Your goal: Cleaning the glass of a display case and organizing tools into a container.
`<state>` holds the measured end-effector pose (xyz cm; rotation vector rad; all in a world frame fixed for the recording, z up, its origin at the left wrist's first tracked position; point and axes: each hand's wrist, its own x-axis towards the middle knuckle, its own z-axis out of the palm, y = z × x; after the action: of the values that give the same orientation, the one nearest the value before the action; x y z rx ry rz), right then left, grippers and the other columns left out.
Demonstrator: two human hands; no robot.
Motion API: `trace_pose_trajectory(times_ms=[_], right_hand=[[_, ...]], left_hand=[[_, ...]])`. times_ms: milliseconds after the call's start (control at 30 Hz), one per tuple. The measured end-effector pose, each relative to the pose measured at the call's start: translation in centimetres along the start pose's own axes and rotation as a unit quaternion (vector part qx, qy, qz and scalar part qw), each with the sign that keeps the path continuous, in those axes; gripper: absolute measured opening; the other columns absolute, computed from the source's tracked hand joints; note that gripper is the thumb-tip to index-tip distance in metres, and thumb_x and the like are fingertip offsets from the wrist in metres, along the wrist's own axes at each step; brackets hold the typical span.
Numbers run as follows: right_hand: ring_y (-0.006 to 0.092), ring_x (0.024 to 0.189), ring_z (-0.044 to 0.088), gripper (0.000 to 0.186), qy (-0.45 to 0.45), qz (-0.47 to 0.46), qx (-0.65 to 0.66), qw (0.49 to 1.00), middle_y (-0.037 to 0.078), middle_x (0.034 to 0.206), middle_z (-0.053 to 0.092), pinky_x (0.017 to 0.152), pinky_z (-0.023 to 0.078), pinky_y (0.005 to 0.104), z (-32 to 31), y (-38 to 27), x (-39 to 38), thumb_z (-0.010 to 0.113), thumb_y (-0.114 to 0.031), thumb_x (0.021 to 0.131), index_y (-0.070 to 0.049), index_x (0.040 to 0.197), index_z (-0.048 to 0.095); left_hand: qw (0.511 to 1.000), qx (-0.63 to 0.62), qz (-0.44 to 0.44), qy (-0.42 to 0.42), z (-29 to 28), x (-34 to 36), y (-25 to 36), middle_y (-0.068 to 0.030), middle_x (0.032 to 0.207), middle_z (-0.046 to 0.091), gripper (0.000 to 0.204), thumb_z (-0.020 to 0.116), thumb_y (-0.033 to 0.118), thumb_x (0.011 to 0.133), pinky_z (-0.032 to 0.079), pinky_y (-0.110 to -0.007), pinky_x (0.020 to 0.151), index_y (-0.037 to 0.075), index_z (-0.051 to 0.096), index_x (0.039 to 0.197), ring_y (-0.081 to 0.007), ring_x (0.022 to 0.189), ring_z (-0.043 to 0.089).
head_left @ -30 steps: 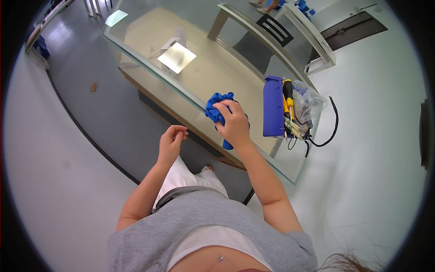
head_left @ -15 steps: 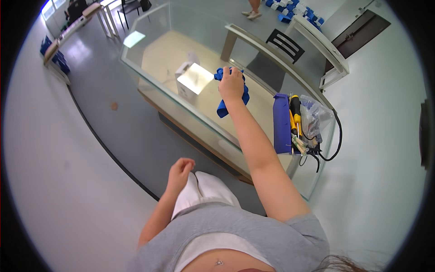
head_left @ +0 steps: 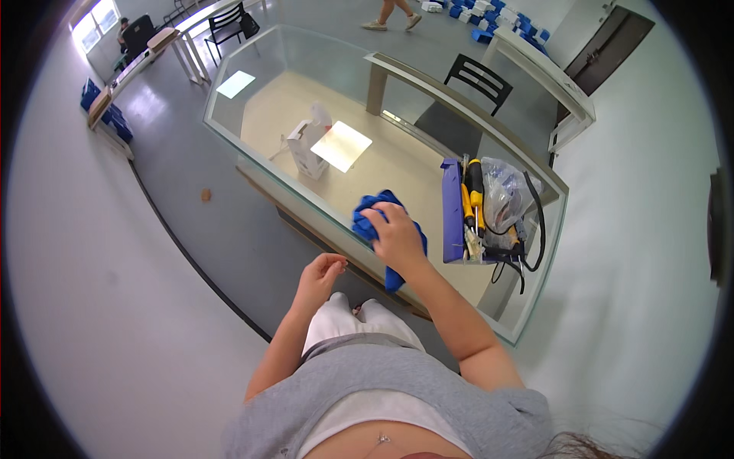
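A crumpled blue cloth (head_left: 372, 216) is bunched under my right hand (head_left: 397, 237), whose fingers curl round it. The cloth lies on the glass top of a display case (head_left: 294, 200), close to its near edge, and one end trails toward me. My left hand (head_left: 319, 279) hangs short of that edge in front of my white trousers, touching nothing that I can see. Its fingers are bent in toward the thumb; whether anything small is between them is hidden.
On the glass to the right stands a purple box (head_left: 453, 218) with screwdrivers (head_left: 475, 187), a clear plastic bag (head_left: 501, 191) and a black cable (head_left: 541, 229). A white holder (head_left: 306, 149) shows inside the case. Beyond it are a black chair (head_left: 480, 76) and a walking person's legs (head_left: 394, 14).
My right hand has drawn the blue cloth back toward me, from the middle of the glass to its near edge. My left hand has risen slightly and shifted right.
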<state>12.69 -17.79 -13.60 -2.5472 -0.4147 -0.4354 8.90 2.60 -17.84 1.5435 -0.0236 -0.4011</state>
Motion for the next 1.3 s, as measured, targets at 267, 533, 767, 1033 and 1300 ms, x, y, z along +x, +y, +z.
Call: trace_pose_trajectory(times_ms=[267, 533, 767, 1033, 1300], right_hand=[[0.0335, 0.117, 0.049, 0.056, 0.026, 0.076, -0.078, 0.994, 0.013, 0.119, 0.051, 0.099, 0.043, 0.0429, -0.4, 0.7, -2.0, 0.065, 0.003, 0.066, -0.011, 0.120, 0.055], [0.0355, 0.113, 0.048, 0.050, 0.087, 0.110, -0.158, 0.977, 0.015, 0.118, 0.051, 0.097, 0.042, 0.0444, 3.5, 2.0, 5.2, 0.066, 0.001, 0.068, -0.007, 0.117, 0.057], [0.0351, 0.109, 0.050, 0.044, 0.115, 0.175, -0.251, 0.945, 0.015, 0.116, 0.052, 0.088, 0.047, 0.0437, 6.7, 8.1, 16.9, 0.066, -0.004, 0.074, -0.010, 0.116, 0.057], [0.0329, 0.104, 0.053, 0.037, 0.105, 0.153, -0.220, 0.958, 0.011, 0.110, 0.055, 0.086, 0.047, 0.0433, 6.5, 8.4, 20.3, 0.071, -0.017, 0.074, -0.013, 0.109, 0.063], [0.0287, 0.099, 0.056, 0.041, 0.012, 0.049, -0.069, 0.996, 0.006, 0.105, 0.057, 0.085, 0.048, 0.0404, 5.7, -1.9, 11.9, 0.075, -0.011, 0.060, -0.018, 0.100, 0.068]], left_hand=[[0.999, -0.015, 0.016, 0.047, -1.7, 3.6, 1.3, -0.0070, 0.094, 0.066, 0.018, 0.054, 0.010, 0.096, 0.049, -0.026, 0.085, -0.003, 0.062, 0.104, -0.0129, 0.091, 0.062], [0.975, 0.164, 0.109, 0.107, -5.1, 12.3, 6.5, -0.0084, 0.081, 0.067, 0.016, 0.056, 0.011, 0.093, 0.048, -0.027, 0.063, 0.001, 0.064, 0.103, -0.0138, 0.069, 0.062], [0.869, 0.403, 0.268, 0.101, -11.6, 20.4, 9.1, -0.0086, 0.110, 0.061, 0.027, 0.059, 0.014, 0.089, 0.045, -0.039, 0.083, 0.011, 0.059, 0.116, -0.0288, 0.101, 0.058], [0.729, 0.646, 0.224, 0.020, -13.7, 24.5, 7.9, -0.0098, 0.156, 0.023, 0.059, 0.045, 0.048, 0.095, 0.009, -0.066, 0.110, 0.024, 0.032, 0.148, -0.0309, 0.146, 0.015], [0.735, 0.637, 0.230, 0.003, -13.6, 24.9, 7.9, -0.0107, 0.157, 0.021, 0.060, 0.045, 0.046, 0.095, 0.003, -0.068, 0.109, 0.020, 0.034, 0.148, -0.0334, 0.146, 0.014]])
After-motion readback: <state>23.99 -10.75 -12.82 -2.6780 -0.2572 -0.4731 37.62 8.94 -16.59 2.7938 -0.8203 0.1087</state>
